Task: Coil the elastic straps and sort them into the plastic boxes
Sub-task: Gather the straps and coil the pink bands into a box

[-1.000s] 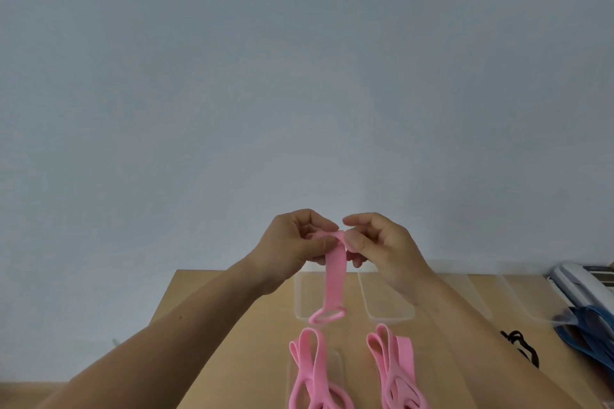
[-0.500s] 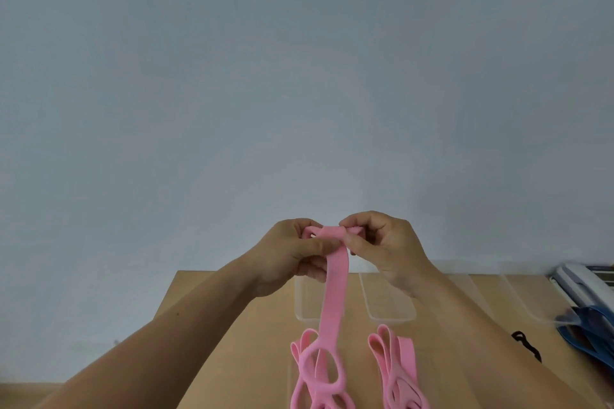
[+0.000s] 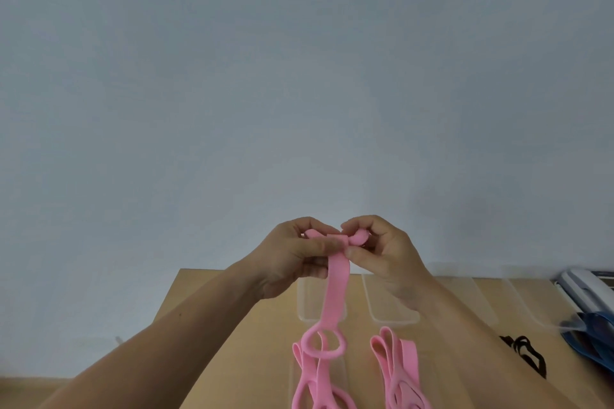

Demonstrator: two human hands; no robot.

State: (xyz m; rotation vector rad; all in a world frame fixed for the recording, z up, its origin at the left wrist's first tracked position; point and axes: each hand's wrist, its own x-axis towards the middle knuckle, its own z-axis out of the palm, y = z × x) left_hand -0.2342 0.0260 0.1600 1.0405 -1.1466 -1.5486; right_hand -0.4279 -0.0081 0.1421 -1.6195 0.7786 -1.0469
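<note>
A pink elastic strap (image 3: 335, 292) hangs from both hands, held up above the wooden table (image 3: 232, 342). My left hand (image 3: 292, 252) pinches its upper end between thumb and fingers. Beside it, my right hand (image 3: 378, 251) pinches a small rolled part of the same strap. The strap's lower end is a ring-shaped loop hanging just over more pink straps (image 3: 403, 372) that lie in clear plastic boxes near the bottom edge. Two clear plastic boxes (image 3: 390, 309) sit behind them, partly hidden by my hands.
A black strap (image 3: 526, 354) lies on the table at the right. Blue straps (image 3: 594, 339) fill a clear box at the far right, next to a white device (image 3: 584, 289). Further clear boxes stand along the table's back edge. A plain grey wall rises behind.
The hanging length of the pink strap has grown, its ring end dropping from mid-air down to the straps in the boxes. A small roll now shows at my right fingertips.
</note>
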